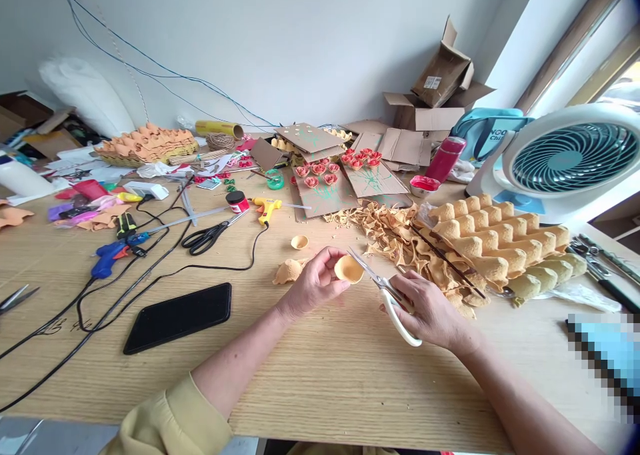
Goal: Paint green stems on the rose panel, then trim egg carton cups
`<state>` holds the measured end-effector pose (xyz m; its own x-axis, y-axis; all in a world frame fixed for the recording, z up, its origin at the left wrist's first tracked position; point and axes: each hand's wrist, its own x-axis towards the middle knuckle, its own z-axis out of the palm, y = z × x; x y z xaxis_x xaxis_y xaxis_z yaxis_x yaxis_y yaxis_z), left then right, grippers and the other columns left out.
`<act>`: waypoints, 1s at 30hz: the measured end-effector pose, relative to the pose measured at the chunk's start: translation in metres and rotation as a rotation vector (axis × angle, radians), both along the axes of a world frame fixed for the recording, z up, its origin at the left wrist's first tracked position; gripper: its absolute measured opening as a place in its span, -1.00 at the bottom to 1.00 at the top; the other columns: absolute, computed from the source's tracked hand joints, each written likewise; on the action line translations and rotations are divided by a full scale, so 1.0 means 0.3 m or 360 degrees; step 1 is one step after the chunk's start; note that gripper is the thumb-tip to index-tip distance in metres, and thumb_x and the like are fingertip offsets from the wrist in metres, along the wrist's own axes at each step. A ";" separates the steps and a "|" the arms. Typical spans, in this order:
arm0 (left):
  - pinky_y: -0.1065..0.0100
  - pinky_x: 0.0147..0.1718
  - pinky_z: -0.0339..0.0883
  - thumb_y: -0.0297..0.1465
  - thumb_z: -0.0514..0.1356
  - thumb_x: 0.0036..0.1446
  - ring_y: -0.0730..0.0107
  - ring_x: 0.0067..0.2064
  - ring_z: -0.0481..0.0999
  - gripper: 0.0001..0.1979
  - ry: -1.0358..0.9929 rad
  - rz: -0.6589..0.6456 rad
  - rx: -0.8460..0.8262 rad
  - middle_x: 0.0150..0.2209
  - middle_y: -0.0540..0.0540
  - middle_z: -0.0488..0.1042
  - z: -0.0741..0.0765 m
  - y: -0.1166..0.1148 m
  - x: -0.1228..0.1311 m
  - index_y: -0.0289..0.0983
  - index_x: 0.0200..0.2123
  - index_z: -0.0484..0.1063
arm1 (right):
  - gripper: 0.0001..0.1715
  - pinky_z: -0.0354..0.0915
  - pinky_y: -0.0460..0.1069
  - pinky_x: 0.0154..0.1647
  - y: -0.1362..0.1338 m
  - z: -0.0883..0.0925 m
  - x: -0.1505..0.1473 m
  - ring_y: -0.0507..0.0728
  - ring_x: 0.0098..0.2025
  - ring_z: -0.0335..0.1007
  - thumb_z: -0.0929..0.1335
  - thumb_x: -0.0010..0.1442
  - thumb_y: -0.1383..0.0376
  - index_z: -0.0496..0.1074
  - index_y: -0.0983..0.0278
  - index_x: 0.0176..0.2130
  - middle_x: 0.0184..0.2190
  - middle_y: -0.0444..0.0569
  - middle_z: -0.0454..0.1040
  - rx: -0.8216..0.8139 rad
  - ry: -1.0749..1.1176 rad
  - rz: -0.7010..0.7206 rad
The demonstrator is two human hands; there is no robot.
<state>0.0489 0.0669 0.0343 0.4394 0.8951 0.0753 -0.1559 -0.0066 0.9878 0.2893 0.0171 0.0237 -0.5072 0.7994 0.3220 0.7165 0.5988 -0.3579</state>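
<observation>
My left hand [315, 283] pinches a small round egg-carton cup [349, 268] above the wooden table [320, 375]. My right hand [425, 308] grips white-handled scissors [387, 295], their blades open and pointing at the cup's rim. A cut cup [299, 242] and a torn carton piece [288, 271] lie just left of my left hand. A heap of carton scraps [395, 232] and stacked egg trays [505, 248] lie to the right of my right hand.
A black phone [179, 316] lies near left. Black scissors [207, 236], a yellow glue gun [266, 208], a blue glue gun [107, 258] and cables spread left. Cardboard sheets with red paper roses [320, 172] sit behind. A fan [570, 158] stands right.
</observation>
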 end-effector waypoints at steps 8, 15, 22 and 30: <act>0.33 -0.09 0.35 -0.35 0.43 -0.15 0.36 -0.15 0.46 -0.55 -0.0074 -0.0041 0.0018 -0.20 -0.06 0.46 0.002 0.005 -0.004 -0.28 -0.19 0.35 | -0.66 0.10 0.00 -0.35 0.000 -0.002 0.005 0.07 -0.47 0.14 0.25 0.37 0.19 0.08 0.18 -0.42 -0.53 -0.17 0.24 0.0020 -0.0021 0.0014; 0.31 -0.10 0.36 -0.36 0.45 -0.15 0.40 -0.19 0.47 -0.56 -0.0083 -0.0139 0.0094 -0.24 -0.04 0.46 -0.026 0.011 0.006 -0.27 -0.22 0.33 | -0.78 0.12 0.04 -0.21 0.007 -0.012 -0.014 0.06 -0.43 0.17 0.27 0.30 0.22 0.14 0.21 -0.34 -0.46 -0.17 0.29 0.0003 -0.0019 -0.0045; 0.31 -0.08 0.37 -0.40 0.44 -0.13 0.41 -0.19 0.48 -0.58 -0.0065 -0.0171 0.0073 -0.24 -0.03 0.46 -0.021 0.008 0.005 -0.28 -0.23 0.34 | -0.75 0.12 0.05 -0.20 0.008 -0.013 -0.003 0.06 -0.45 0.16 0.28 0.28 0.21 0.11 0.20 -0.37 -0.50 -0.18 0.28 -0.0024 -0.0040 -0.0020; 0.30 -0.08 0.38 -0.44 0.40 -0.10 0.36 -0.16 0.51 -0.62 -0.0096 -0.0158 0.0017 -0.21 -0.07 0.50 -0.010 0.005 -0.007 -0.29 -0.17 0.41 | -0.68 0.11 0.02 -0.31 -0.001 0.017 0.001 0.08 -0.47 0.18 0.26 0.31 0.20 0.09 0.18 -0.44 -0.54 -0.15 0.29 0.0047 -0.0085 -0.0023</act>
<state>0.0469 0.0685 0.0312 0.5203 0.8464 0.1136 -0.2153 0.0013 0.9765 0.2895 0.0167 0.0290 -0.5127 0.7974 0.3182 0.7427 0.5979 -0.3017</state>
